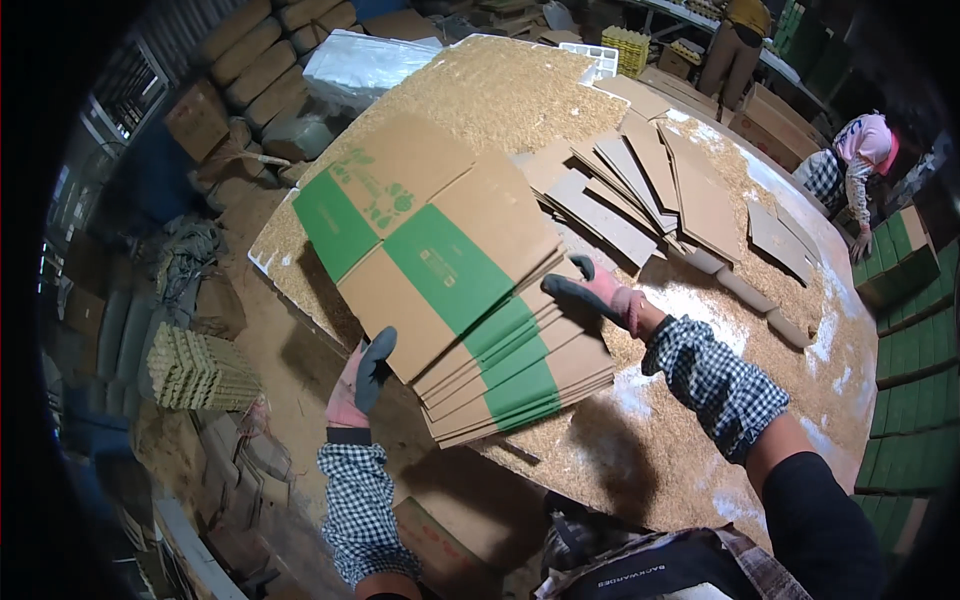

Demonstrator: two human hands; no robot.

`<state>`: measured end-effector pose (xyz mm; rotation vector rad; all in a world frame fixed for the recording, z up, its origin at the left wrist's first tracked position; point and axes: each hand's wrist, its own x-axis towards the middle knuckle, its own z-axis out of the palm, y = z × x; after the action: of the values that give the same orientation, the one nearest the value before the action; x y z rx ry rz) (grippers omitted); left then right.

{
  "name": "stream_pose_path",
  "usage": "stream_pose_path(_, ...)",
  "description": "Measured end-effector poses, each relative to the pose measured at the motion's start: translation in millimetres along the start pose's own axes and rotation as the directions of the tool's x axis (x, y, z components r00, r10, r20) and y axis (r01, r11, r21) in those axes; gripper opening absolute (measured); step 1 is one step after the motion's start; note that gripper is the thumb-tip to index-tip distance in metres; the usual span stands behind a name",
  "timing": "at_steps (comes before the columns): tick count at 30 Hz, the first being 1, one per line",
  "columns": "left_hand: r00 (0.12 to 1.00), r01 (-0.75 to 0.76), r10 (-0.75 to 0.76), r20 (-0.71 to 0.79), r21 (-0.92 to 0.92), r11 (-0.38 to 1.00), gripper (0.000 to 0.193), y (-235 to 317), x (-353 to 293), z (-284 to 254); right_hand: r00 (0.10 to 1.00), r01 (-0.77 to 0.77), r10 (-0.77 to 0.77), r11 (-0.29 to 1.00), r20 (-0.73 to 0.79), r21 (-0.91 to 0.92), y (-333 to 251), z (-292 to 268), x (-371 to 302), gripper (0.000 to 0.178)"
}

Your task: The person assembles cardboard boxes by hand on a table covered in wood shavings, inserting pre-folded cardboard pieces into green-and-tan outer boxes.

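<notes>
Two gloved hands are shown: a left hand (360, 385) and a right hand (597, 291). One stack of flattened green-banded cartons (455, 285) is seen at centre. Two other people (858, 165) are visible at upper right. The fanned plain cardboard pieces (640, 190) cannot be counted exactly.

Your left hand (358, 380) sits at the near-left edge of the stack of flattened cartons (470, 300); your right hand (598, 293) rests on the stack's right edge. The stack lies on the table (690, 440), over loose husk. Beyond your right hand lies a fan of cardboard sheets (640, 190). Left of your left hand, below table level, stands a pile of trays (200, 372). Far right of your right hand, stacked boxes (915, 330).
</notes>
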<state>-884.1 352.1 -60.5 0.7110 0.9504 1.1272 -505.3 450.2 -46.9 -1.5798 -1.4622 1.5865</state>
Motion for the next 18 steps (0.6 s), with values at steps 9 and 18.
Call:
stream_pose_path(9,0.999,0.035,-0.032,0.023,-0.139,0.99,0.048,-34,-46,59,0.83,0.395,-0.452,0.89,0.327,0.227,72,-25,-38,0.048)
stream_pose_path(18,0.906,0.304,-0.214,-0.366,0.209,0.93,0.042,-160,-200,272,0.994,0.051,-0.068,0.984,0.091,0.173,151,-172,-217,0.05)
